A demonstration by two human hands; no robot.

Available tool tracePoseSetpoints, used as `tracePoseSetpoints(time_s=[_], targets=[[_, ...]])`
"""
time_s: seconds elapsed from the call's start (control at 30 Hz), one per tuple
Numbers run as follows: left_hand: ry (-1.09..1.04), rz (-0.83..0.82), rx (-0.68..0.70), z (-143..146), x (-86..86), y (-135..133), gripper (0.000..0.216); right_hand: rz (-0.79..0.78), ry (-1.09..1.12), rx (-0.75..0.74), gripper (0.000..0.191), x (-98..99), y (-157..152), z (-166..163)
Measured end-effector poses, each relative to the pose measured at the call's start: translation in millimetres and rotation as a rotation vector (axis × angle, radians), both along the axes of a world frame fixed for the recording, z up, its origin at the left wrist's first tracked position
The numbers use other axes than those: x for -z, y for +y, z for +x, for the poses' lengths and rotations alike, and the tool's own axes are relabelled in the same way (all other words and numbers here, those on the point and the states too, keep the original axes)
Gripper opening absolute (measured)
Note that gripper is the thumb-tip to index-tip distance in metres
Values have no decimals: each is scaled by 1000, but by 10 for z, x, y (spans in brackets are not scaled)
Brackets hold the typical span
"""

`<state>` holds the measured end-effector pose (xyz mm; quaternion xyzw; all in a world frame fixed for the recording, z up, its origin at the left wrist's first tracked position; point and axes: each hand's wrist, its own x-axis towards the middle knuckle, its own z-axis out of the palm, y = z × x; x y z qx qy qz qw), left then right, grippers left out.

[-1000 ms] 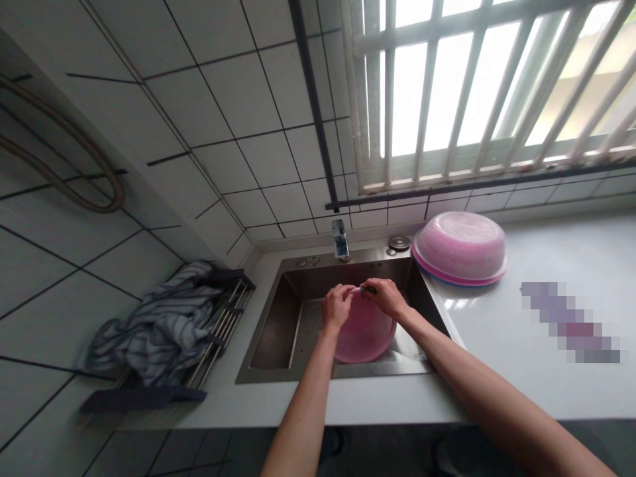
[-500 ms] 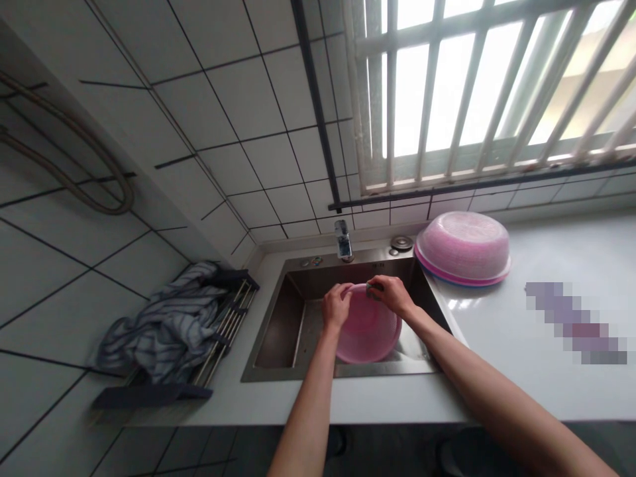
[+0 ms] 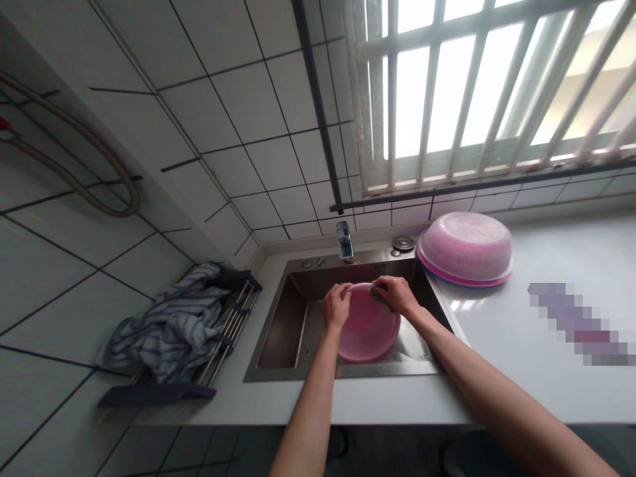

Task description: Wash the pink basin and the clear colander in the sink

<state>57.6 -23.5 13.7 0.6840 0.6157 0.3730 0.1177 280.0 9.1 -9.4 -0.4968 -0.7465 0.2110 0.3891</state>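
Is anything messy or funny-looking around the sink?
Only small things: a striped cloth lies crumpled in a heap on the rack left of the sink, and pink basins sit upside down on the counter.

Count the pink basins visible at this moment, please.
2, possibly more. One pink basin is in the sink, held by the left hand and right hand. An upturned basin stack sits on the counter; its coloured rims suggest others nested beneath.
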Motion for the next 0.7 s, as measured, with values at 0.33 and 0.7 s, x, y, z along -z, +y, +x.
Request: tracePoseSetpoints(time_s=[0.33,0.7], targets=[[-292,-6,-125,-113,97,98,18,34,109,85,17,-34,70,90],[28,54,80,44,-108,-40,40,121,-28,-81,21,-133,-93,-144]])
